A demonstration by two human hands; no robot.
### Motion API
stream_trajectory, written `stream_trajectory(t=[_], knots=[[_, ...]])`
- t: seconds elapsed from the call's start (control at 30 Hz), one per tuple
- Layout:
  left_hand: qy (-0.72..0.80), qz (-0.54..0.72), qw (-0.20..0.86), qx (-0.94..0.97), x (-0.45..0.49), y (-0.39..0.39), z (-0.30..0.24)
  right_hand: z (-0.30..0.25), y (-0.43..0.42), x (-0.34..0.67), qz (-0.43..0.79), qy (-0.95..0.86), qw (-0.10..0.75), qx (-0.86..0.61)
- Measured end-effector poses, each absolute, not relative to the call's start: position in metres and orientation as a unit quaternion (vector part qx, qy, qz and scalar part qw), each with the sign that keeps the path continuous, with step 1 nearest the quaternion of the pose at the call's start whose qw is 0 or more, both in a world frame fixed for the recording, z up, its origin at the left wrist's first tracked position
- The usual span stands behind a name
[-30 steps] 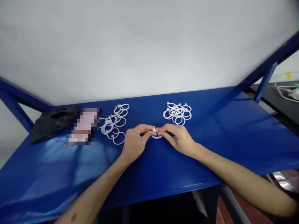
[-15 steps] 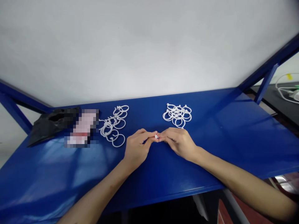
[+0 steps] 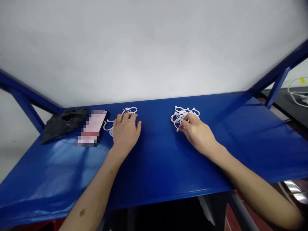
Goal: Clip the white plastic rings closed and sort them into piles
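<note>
My left hand [image 3: 126, 131] is spread palm down over the left group of white plastic shower curtain rings [image 3: 109, 125], hiding most of them. Its fingers are apart, and whether they touch a ring underneath is hidden. At the right pile of curtain rings [image 3: 179, 112], my right hand [image 3: 196, 131] is closed, thumb and fingers pinching a ring whose small ball end [image 3: 177, 130] sticks out below the fingertips. The rings in that pile overlap one another, and part of the pile lies behind the hand.
A phone [image 3: 92, 128], blurred out in part, lies on the blue table [image 3: 154, 166] left of the rings. Beside it is a black plastic bag [image 3: 56, 126]. A pale wall [image 3: 154, 51] rises behind, with blue frame bars [image 3: 278, 86] on both sides.
My hands were together at the middle, pinching a small white piece. They have moved apart: the left to the left group, opening, the right to the right pile with a ring.
</note>
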State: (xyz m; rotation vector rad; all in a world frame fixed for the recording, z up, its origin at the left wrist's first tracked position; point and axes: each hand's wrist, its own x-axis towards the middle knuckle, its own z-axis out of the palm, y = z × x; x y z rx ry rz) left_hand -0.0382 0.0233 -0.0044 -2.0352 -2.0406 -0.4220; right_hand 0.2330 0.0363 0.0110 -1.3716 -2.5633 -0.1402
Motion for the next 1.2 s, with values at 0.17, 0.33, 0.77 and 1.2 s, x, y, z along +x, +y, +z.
stream_trajectory(t=[0.17,0.33,0.77,1.2], knots=[[-0.736,-0.042,0.136,-0.662,-0.042,0.019,0.005,0.015,0.037,0.238,-0.052,-0.870,0.051,-0.488],[-0.719,-0.020,0.160,-0.676,-0.044,0.018,0.000,0.011,0.040,0.241,-0.073,-0.862,0.069,-0.497],[-0.640,-0.184,0.198,-0.719,-0.030,0.015,-0.011,0.007,0.030,0.225,-0.039,-0.867,0.222,-0.444],[-0.387,-0.306,0.116,-0.862,0.006,-0.003,-0.013,-0.017,0.017,0.195,0.420,-0.749,0.377,-0.347]])
